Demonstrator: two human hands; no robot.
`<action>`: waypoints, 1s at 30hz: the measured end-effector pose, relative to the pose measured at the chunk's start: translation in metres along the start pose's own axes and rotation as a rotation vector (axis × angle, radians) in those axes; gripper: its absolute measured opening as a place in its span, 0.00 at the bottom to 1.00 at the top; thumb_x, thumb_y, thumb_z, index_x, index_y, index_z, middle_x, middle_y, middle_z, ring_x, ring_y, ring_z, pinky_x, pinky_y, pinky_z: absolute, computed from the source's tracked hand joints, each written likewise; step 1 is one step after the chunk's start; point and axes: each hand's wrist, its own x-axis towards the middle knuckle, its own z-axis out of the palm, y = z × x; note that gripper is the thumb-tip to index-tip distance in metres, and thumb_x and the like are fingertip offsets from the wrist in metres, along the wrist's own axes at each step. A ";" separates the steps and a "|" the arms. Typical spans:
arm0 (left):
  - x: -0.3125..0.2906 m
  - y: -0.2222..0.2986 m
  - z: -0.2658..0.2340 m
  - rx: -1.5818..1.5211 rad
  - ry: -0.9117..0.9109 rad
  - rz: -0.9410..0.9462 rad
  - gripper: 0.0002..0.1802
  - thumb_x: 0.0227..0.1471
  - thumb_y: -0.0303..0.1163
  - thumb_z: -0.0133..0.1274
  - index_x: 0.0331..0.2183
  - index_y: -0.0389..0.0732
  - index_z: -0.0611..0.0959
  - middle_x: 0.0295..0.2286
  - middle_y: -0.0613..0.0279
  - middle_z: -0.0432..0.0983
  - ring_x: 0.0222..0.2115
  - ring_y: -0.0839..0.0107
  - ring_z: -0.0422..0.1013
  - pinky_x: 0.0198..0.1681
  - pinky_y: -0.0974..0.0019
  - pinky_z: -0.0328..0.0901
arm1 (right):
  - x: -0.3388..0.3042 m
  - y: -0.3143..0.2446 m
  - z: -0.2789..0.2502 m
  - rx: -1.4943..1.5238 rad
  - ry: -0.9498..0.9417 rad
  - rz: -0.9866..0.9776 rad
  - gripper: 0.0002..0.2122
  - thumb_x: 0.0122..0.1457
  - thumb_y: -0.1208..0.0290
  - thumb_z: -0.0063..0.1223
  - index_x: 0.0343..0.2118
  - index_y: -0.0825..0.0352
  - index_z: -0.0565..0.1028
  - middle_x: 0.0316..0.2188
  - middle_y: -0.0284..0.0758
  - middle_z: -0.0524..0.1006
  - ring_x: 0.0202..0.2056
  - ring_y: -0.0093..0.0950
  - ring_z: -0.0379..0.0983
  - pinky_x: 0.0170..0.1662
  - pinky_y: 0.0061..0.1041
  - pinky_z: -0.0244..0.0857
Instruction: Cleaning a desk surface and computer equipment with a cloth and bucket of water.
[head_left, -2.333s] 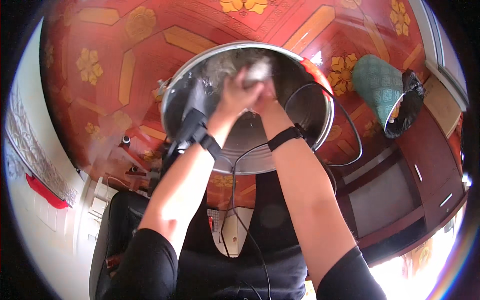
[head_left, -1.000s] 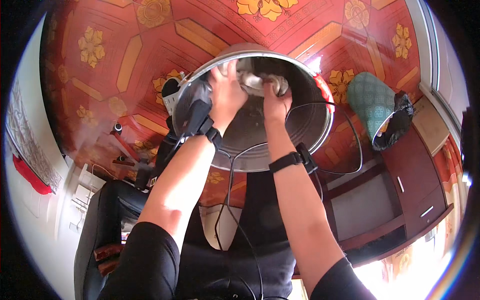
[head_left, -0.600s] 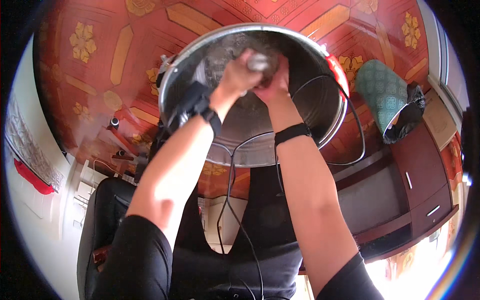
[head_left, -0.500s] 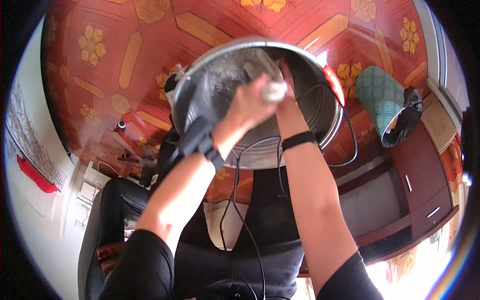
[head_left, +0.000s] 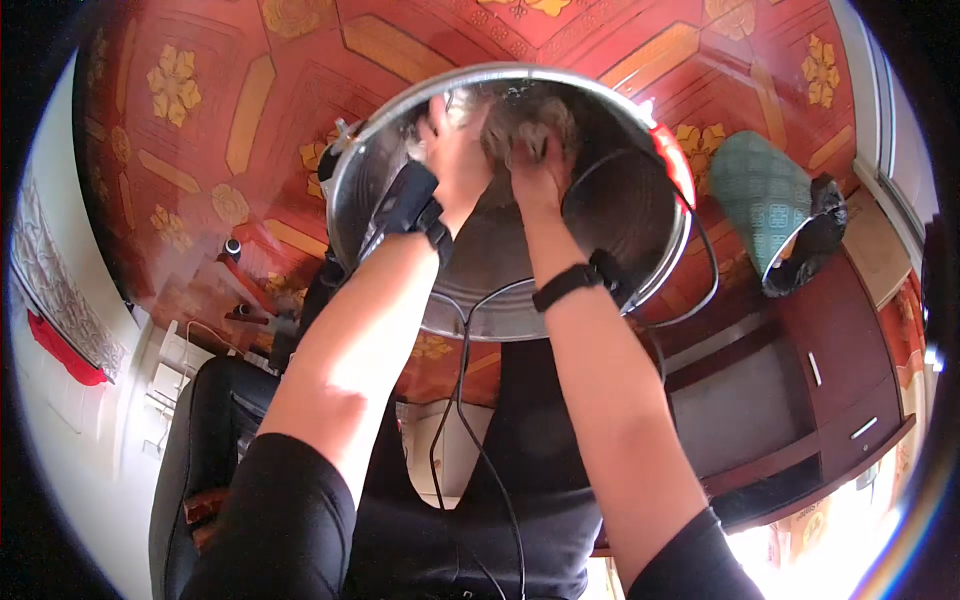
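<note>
A large round metal tub (head_left: pixel 430 320) stands in front of me, and both my hands reach down into it. My left hand (head_left: pixel 458 155) is at the left far part of the tub, slightly blurred, its fingers apart and nothing visible in them. Close beside it, my right hand (head_left: pixel 538 170) curls its fingers on a pale, crumpled, wet-looking cloth (head_left: pixel 553 118) near the far wall. Blur hides part of the cloth's shape. Black bands with small dark devices circle both wrists, the left device (head_left: pixel 408 197) being larger.
Black cables (head_left: pixel 462 370) hang over the tub's near rim and loop on its right. A green patterned bin (head_left: pixel 757 185) with a black liner lies tipped at the right, beside a dark brown cabinet (head_left: pixel 840 340). Red patterned flooring (head_left: pixel 250 60) surrounds the tub. A black chair (head_left: pixel 190 440) is at left.
My hands were together, gripping the pale cloth above the tub's middle. They have separated and moved farther down into the tub; the left has let go, the cloth staying with the right.
</note>
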 end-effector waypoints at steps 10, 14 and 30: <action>0.003 0.008 -0.002 -0.379 0.191 -0.168 0.35 0.42 0.41 0.60 0.54 0.47 0.71 0.56 0.31 0.50 0.57 0.37 0.53 0.60 0.47 0.50 | -0.026 -0.013 -0.040 0.500 -0.176 0.374 0.17 0.53 0.68 0.54 0.45 0.69 0.71 0.26 0.33 0.74 0.19 0.19 0.67 0.17 0.20 0.59; -0.021 0.040 -0.070 -1.243 -0.353 -0.880 0.58 0.42 0.51 0.63 0.64 0.62 0.42 0.55 0.44 0.58 0.51 0.49 0.64 0.45 0.39 0.65 | -0.092 -0.113 -0.163 0.621 -0.504 0.543 0.13 0.54 0.72 0.53 0.42 0.69 0.72 0.25 0.31 0.73 0.19 0.16 0.65 0.18 0.18 0.58; -0.085 -0.020 -0.153 -1.912 -0.641 -0.248 0.19 0.62 0.35 0.36 0.50 0.40 0.73 0.41 0.55 0.75 0.38 0.69 0.75 0.33 0.68 0.72 | -0.105 -0.125 -0.173 0.265 -0.619 0.047 0.20 0.52 0.62 0.59 0.45 0.70 0.74 0.41 0.48 0.76 0.43 0.40 0.74 0.48 0.33 0.66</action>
